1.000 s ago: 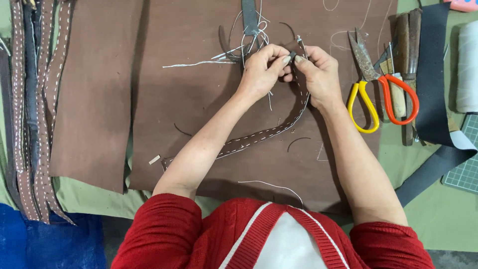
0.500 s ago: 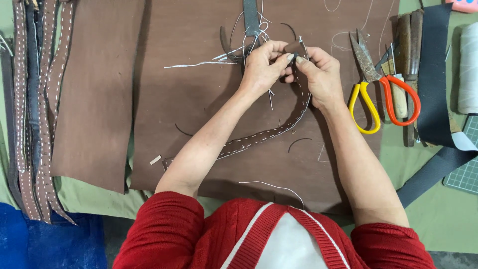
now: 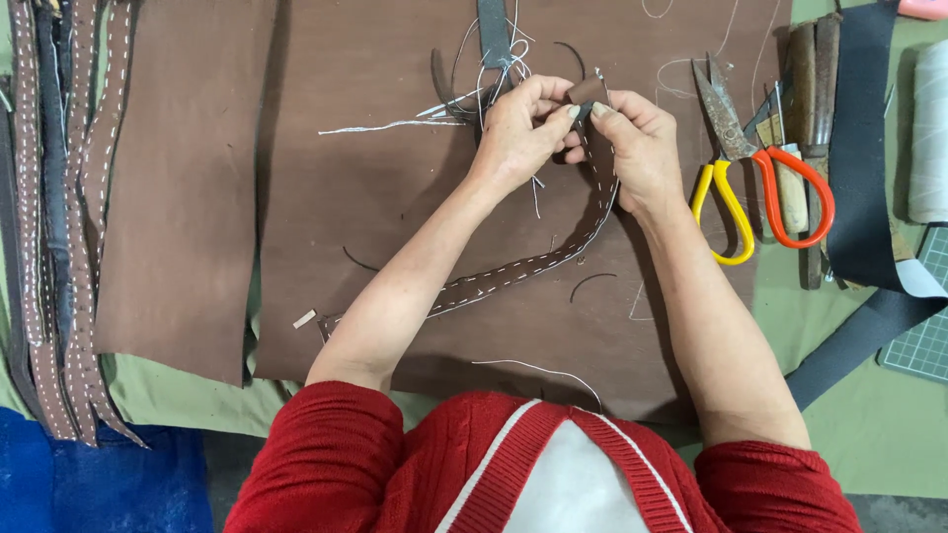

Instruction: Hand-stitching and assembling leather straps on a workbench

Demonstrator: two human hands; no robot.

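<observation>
**Both hands pinch the end of a stitched strap**

Head view: the left hand (image 3: 515,128) and right hand (image 3: 637,148) meet above a large brown leather sheet (image 3: 395,227), fingertips closed on the upper end of a brown strap with white stitching (image 3: 538,266); the strap curves down and leftward across the sheet, under the left forearm; loose white thread (image 3: 395,125) trails left of the hands; scissors with yellow and orange handles (image 3: 750,178) lie just right of the right hand; finished stitched straps (image 3: 59,247) lie well apart at the left edge.

A leather craft workshop: large brown leather sheets (image 3: 188,197) cover the counter (image 3: 869,424), a pile of stitched straps (image 3: 59,227) lies at the left edge, and at the upper right sit scissors (image 3: 750,168), a thread spool (image 3: 928,128) and a cutting mat (image 3: 923,341).
</observation>
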